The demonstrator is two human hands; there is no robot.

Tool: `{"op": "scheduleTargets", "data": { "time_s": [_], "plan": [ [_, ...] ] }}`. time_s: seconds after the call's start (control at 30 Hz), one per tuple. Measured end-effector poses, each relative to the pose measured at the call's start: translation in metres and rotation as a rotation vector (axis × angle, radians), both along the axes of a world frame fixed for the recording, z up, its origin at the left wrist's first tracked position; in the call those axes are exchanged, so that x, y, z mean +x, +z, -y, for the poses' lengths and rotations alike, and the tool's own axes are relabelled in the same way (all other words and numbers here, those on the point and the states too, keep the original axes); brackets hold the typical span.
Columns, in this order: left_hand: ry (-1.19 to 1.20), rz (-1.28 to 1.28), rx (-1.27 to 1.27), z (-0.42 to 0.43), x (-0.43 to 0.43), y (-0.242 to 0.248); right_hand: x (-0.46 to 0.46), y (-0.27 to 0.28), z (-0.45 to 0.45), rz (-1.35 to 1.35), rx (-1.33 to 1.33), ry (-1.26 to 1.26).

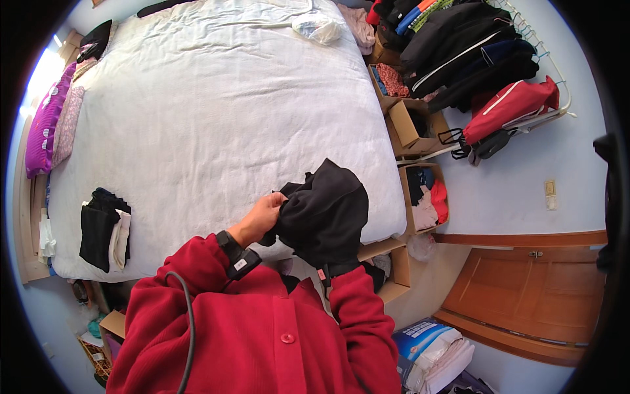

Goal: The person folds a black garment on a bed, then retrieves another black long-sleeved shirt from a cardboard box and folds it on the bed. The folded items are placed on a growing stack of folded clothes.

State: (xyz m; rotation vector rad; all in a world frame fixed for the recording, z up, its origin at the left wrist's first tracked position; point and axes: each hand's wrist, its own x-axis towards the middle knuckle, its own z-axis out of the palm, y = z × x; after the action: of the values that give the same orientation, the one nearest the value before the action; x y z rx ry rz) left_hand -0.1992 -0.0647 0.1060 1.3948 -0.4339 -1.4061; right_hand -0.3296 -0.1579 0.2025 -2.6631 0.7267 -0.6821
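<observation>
A black cloth garment (327,212) hangs bunched in front of me, above the near edge of the bed. My left hand (268,212) pinches its left side between thumb and fingers. The garment covers my right hand, which appears to be inside or beneath it; only the dark band at that wrist shows, so its fingers cannot be made out. On the bed's near left corner lies a stack of folded black clothes (96,236) with a white folded piece (119,239) beside the black one.
A white sheet (221,113) covers the bed. Pillows (51,128) lie along its left edge, a plastic bag (317,28) near the far right corner. Cardboard boxes of clothes (424,197) stand at the right, below a rack of hanging clothes (462,54). A wooden door (531,290) is at lower right.
</observation>
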Motion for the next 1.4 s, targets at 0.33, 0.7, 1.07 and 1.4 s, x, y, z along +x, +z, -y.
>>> {"op": "scheduleTargets", "data": {
  "time_s": [0.33, 0.7, 1.07, 1.4],
  "plan": [
    [-0.487, -0.151, -0.539, -0.019, -0.016, 0.015, -0.017, -0.003, 0.004, 0.023, 0.027, 0.018],
    [0.228, -0.339, -0.433, 0.003, 0.036, 0.007, -0.021, -0.003, 0.005, 0.036, 0.045, 0.02],
    [0.306, 0.057, -0.335, 0.013, 0.064, -0.027, -0.012, -0.007, 0.001, 0.005, 0.044, 0.043],
    [-0.357, 0.813, -0.706, -0.003, -0.028, 0.017, -0.001, -0.021, 0.008, -0.022, 0.061, 0.084]
  ]
}}
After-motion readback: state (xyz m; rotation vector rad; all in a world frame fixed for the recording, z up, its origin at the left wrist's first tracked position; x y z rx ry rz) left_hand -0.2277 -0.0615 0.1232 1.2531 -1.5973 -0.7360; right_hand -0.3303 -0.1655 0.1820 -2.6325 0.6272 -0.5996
